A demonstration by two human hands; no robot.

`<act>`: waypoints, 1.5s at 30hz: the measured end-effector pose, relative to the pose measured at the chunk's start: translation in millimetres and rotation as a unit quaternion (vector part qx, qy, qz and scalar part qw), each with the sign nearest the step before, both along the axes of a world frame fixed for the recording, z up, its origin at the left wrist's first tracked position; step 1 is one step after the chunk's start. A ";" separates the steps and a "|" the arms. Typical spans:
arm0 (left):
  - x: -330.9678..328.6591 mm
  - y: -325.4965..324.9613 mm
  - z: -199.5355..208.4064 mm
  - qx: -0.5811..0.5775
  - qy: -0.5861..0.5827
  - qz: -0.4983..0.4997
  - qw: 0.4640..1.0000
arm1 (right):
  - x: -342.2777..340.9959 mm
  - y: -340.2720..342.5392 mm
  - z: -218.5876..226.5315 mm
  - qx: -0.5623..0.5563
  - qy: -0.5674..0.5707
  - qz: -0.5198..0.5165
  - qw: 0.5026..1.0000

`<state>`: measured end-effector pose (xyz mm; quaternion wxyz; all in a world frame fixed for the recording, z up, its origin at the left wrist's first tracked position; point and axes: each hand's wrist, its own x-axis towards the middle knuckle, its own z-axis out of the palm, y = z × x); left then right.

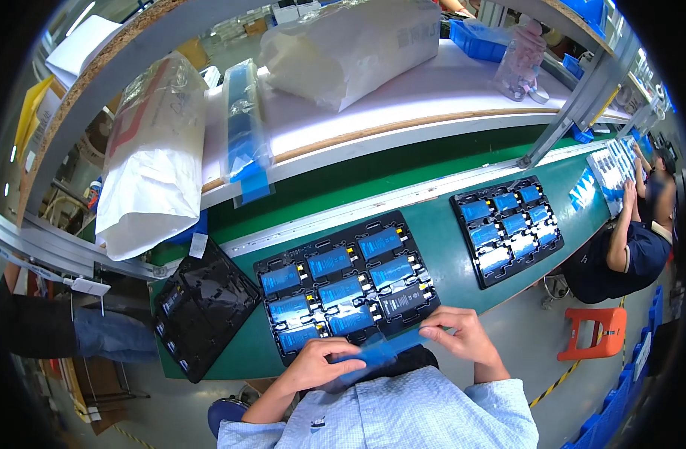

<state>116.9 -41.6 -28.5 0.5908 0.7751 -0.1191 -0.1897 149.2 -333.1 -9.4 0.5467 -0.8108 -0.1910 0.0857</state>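
A strip of translucent blue film (pixel 378 353) is stretched between my hands, just in front of my body. My left hand (pixel 322 368) pinches its left part between thumb and fingers. Its right end is pinched in my right hand (pixel 465 338), close to the near right corner of a black tray (pixel 425 313). Flat batteries lie in rows in this tray, most covered in blue film, such as the middle battery (pixel 341 291). One dark battery (pixel 405 301) at the near right shows no blue cover.
To the right another black tray (pixel 487 278) holds blue-covered batteries. Dark trays (pixel 222 299) sit tilted at the left. Behind, a shelf (pixel 388 120) carries plastic-wrapped packages, blue film strips (pixel 246 135) and a clear bottle (pixel 519 63). A co-worker (pixel 620 251) sits far right, near an orange stool (pixel 593 333).
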 end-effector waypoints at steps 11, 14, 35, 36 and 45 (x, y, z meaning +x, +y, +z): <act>0.2 4.8 -3.5 0.016 0.106 0.026 0.994 | 29.0 -27.5 -21.4 0.016 0.130 -0.133 0.982; 8.1 1.8 -14.2 0.013 0.021 -0.091 0.996 | 41.0 -24.4 -37.3 -0.004 0.194 -0.097 0.976; 21.9 -27.9 -22.4 0.161 -0.121 -0.151 0.968 | 52.4 1.1 -58.9 -0.078 0.156 -0.100 0.980; 22.1 -28.0 -23.4 0.161 -0.125 -0.151 0.967 | 52.5 1.3 -59.1 -0.079 0.155 -0.099 0.980; 25.7 -30.9 -17.1 0.153 -0.095 -0.156 0.971 | 53.0 2.1 -59.3 -0.104 0.141 -0.097 0.980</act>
